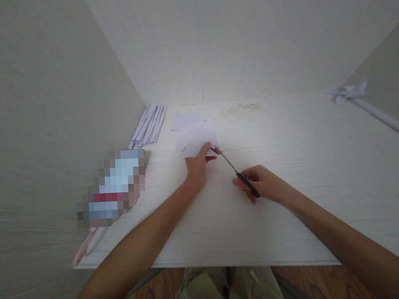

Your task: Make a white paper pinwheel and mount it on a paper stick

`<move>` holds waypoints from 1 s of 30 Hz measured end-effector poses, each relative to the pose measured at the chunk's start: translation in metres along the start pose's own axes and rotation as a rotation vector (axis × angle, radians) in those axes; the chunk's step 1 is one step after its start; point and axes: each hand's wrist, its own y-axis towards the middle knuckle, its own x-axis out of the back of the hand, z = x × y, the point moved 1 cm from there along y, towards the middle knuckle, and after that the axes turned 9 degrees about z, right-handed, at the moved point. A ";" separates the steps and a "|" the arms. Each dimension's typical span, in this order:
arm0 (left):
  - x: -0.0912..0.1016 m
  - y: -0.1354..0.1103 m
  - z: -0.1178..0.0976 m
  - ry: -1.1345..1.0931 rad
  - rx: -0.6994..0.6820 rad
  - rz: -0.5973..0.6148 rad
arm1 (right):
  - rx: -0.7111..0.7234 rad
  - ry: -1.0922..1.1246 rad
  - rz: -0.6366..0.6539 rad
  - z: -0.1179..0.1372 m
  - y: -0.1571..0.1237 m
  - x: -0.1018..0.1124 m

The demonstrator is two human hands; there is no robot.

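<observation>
While the left hand (197, 166) pinches white paper (197, 134), the right hand (262, 182) grips black-handled scissors (243, 180) at its corner.

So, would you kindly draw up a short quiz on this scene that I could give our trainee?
1. What does the right hand hold?

2. Where do the paper rolls lie on the table?
a) at its right end
b) at its far left, by the wall
c) under the right hand

3. True or false: the left hand holds the nearer sheet by its near edge.

Key:
1. The scissors, by their black handle.
2. b
3. True.
</observation>
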 end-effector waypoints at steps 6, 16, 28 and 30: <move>0.000 0.000 -0.001 -0.006 0.003 -0.006 | 0.010 0.018 0.003 0.001 0.000 0.000; 0.000 0.001 0.001 -0.026 -0.003 -0.004 | 0.009 -0.007 -0.008 0.003 0.000 0.001; -0.005 -0.003 -0.001 0.074 0.048 0.050 | 0.146 0.325 -0.333 0.004 0.002 0.000; -0.008 -0.007 -0.002 0.172 0.076 0.105 | 0.216 0.450 -0.462 0.002 0.005 0.000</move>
